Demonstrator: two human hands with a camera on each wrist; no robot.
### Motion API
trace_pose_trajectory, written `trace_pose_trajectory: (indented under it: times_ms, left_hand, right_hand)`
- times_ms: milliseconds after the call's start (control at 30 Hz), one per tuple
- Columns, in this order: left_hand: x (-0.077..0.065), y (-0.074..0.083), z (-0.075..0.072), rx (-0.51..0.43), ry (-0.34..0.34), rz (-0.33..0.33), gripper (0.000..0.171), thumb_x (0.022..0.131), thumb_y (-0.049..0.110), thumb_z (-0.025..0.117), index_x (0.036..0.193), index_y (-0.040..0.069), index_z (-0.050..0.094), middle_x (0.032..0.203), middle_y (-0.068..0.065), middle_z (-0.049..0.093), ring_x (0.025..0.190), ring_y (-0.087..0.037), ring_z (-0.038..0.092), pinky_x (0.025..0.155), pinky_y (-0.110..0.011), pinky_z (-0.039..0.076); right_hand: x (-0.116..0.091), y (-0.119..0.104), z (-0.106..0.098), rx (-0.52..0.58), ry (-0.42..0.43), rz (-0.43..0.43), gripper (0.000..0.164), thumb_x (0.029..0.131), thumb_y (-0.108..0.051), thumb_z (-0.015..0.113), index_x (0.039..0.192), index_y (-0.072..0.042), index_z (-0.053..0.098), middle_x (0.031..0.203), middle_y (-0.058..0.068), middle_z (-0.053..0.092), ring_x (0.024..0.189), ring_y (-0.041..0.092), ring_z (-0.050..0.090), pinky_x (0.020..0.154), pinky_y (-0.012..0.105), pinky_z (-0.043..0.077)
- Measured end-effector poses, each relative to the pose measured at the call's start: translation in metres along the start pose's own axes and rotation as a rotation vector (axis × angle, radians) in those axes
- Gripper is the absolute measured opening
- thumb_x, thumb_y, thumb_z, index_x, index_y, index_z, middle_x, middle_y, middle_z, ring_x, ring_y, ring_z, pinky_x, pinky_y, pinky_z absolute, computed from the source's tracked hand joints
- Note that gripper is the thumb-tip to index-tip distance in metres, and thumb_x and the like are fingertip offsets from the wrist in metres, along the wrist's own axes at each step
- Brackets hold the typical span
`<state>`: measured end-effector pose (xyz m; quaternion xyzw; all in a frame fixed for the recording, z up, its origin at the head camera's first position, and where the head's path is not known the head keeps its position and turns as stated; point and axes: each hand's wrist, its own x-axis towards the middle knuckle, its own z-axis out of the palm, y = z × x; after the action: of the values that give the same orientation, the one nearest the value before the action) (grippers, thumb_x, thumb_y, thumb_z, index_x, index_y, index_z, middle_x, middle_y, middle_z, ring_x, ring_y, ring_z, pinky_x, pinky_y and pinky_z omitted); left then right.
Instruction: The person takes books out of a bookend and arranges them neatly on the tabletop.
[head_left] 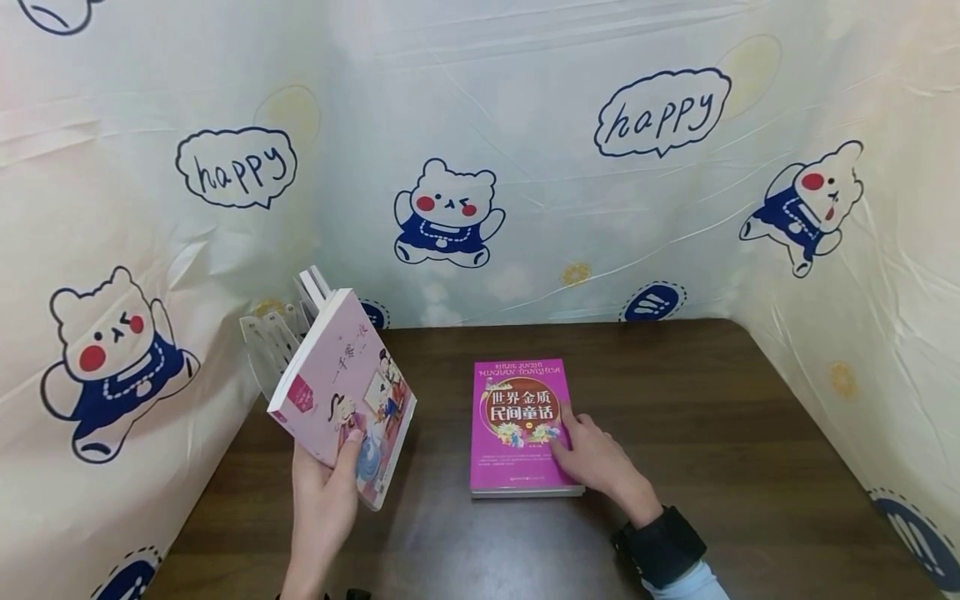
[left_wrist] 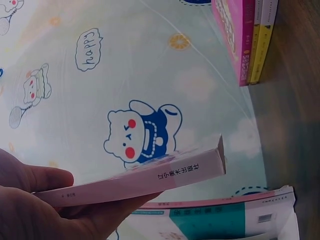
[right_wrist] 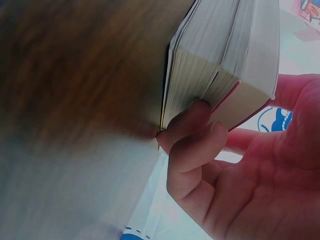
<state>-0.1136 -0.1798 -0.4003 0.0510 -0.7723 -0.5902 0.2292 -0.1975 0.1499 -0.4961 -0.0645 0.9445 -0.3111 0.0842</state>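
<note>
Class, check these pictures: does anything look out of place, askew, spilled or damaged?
Nothing really stands out. The pale book is tilted, but the left grip holds it up; the stack lies flat on the table, its edges fairly even. I see no spill or plain damage.

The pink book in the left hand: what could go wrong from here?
Held near one end by the left hand, the pink book might pivot or slip. Its tilted edge could knock the white rack close by. If the right hand pushes unevenly on its side, the magenta-topped stack might skew.
</note>
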Motion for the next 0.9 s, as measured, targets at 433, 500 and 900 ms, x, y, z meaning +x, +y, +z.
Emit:
trace_pose_trajectory:
  times_ms: [433, 500, 900]
  left_hand:
    - [0.007, 0.001, 0.006, -0.013, -0.030, -0.011, 0.049, 0.106, 0.007, 0.056, 0.153, 0.005, 0.042, 0.151, -0.024, 0.057, 0.129, -0.036, 0.059, 0.097, -0.031, 0.055]
    - [0.008, 0.001, 0.007, -0.022, -0.035, -0.016, 0.049, 0.106, 0.006, 0.055, 0.153, 0.004, 0.041, 0.151, -0.025, 0.056, 0.129, -0.038, 0.058, 0.100, -0.051, 0.055]
    - [0.012, -0.002, 0.016, -0.061, -0.055, -0.011, 0.047, 0.106, 0.003, 0.056, 0.150, 0.001, 0.043, 0.149, -0.028, 0.057, 0.127, -0.046, 0.059, 0.098, -0.075, 0.049]
  right_hand:
    - [0.001, 0.000, 0.000, -0.001, -0.003, 0.008, 0.080, 0.098, -0.036, 0.068, 0.162, -0.003, 0.033, 0.144, 0.028, 0.055, 0.099, 0.031, 0.066, 0.084, 0.052, 0.064]
    - [0.001, 0.000, 0.000, -0.001, -0.004, 0.008, 0.080, 0.098, -0.036, 0.068, 0.162, -0.003, 0.033, 0.143, 0.028, 0.055, 0.098, 0.031, 0.066, 0.083, 0.051, 0.064]
    - [0.000, -0.001, -0.001, 0.003, -0.004, 0.014, 0.080, 0.098, -0.036, 0.068, 0.162, -0.004, 0.032, 0.142, 0.027, 0.055, 0.094, 0.029, 0.065, 0.080, 0.048, 0.064]
